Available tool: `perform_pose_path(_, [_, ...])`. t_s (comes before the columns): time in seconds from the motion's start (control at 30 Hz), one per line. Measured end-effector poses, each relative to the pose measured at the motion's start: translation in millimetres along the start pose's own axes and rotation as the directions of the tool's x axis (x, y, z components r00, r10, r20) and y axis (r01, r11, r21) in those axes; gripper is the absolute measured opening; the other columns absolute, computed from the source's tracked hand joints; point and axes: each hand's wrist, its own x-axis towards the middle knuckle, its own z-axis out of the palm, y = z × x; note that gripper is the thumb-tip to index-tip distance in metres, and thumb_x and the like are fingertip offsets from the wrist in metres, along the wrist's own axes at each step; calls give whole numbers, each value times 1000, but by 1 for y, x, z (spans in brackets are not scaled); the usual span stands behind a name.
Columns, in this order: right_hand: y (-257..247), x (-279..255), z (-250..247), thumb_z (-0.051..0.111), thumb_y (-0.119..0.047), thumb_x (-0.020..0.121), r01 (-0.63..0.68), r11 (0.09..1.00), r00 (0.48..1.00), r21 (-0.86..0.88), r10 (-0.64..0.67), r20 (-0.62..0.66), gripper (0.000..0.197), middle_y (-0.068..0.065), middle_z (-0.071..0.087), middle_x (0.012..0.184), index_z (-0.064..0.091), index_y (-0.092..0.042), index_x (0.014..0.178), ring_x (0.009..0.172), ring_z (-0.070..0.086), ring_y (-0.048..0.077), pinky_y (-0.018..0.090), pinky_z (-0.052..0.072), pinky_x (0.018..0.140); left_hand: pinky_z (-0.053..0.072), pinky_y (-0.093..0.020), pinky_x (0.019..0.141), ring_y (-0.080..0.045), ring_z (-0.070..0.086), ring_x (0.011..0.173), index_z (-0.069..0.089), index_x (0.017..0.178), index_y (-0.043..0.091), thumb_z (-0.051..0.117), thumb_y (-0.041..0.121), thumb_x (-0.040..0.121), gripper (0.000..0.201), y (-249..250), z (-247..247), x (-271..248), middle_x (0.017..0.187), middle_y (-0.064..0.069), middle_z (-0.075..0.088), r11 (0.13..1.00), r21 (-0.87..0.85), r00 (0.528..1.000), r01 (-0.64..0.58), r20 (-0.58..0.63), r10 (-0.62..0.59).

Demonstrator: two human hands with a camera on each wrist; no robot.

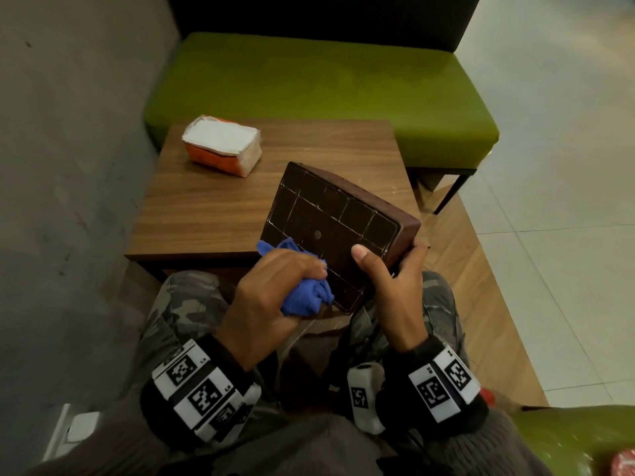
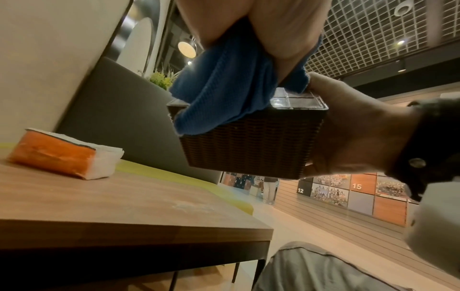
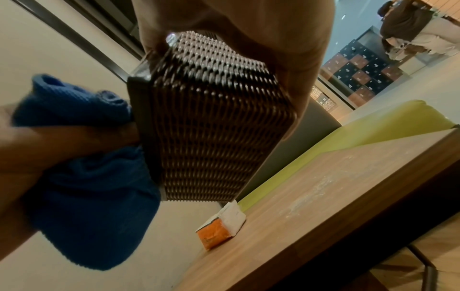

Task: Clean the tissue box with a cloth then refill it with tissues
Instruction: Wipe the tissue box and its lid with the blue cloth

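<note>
The dark brown woven tissue box (image 1: 330, 218) (image 2: 251, 143) (image 3: 211, 122) is lifted off the table and tilted, its flat gridded underside facing me. My right hand (image 1: 391, 276) (image 3: 248, 29) grips its near right corner, thumb on the underside. My left hand (image 1: 275, 286) (image 2: 261, 29) clutches a bunched blue cloth (image 1: 305, 297) (image 2: 219, 88) (image 3: 87, 196) against the box's near left edge. An orange pack of white tissues (image 1: 223, 144) (image 2: 64, 155) (image 3: 221, 228) lies at the table's far left.
The small wooden table (image 1: 213, 207) stands in front of my knees, with a green bench (image 1: 326, 84) behind it and a grey wall on the left. Tiled floor opens to the right. A person stands far off in the right wrist view.
</note>
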Motion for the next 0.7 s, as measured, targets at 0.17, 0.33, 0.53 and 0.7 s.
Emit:
perform_pose_path(0.17, [0, -3, -3, 74, -60, 55, 7, 1000, 1000, 9, -7, 30, 78, -10, 56, 124, 33, -44, 120, 112, 59, 8, 42, 52, 96, 46, -33, 92, -13, 58, 101, 62, 100, 2, 67, 18, 75, 30, -15, -10, 6, 100, -12, 67, 998, 66, 999, 10, -44, -7])
perform_pose_path(0.33, [1, -2, -3, 75, -62, 55, 8, 1000, 1000, -1, -8, 5, 81, -8, 60, 121, 37, -37, 122, 111, 61, 12, 46, 51, 96, 42, -25, 97, -9, 55, 104, 59, 104, 9, 63, 34, 83, 33, -7, -2, -2, 104, -2, 63, 998, 57, 999, -29, 37, 27])
perform_pose_path(0.53, [2, -3, -3, 76, -60, 56, -5, 1000, 1000, 29, 4, 13, 76, -8, 59, 123, 37, -42, 119, 112, 61, 11, 45, 52, 96, 48, -34, 90, -15, 59, 99, 63, 98, 3, 62, 18, 74, 28, -13, -11, 5, 101, -9, 66, 995, 71, 995, 66, -78, -60])
perform_pose_path(0.7, [0, -3, -11, 75, -55, 56, -25, 997, 998, 73, 20, 66, 87, -7, 58, 124, 35, -32, 130, 112, 62, 12, 44, 54, 95, 50, -42, 88, -21, 60, 101, 61, 102, 4, 67, 9, 75, 28, -30, -22, 7, 106, -12, 64, 979, 107, 981, 173, -111, -161])
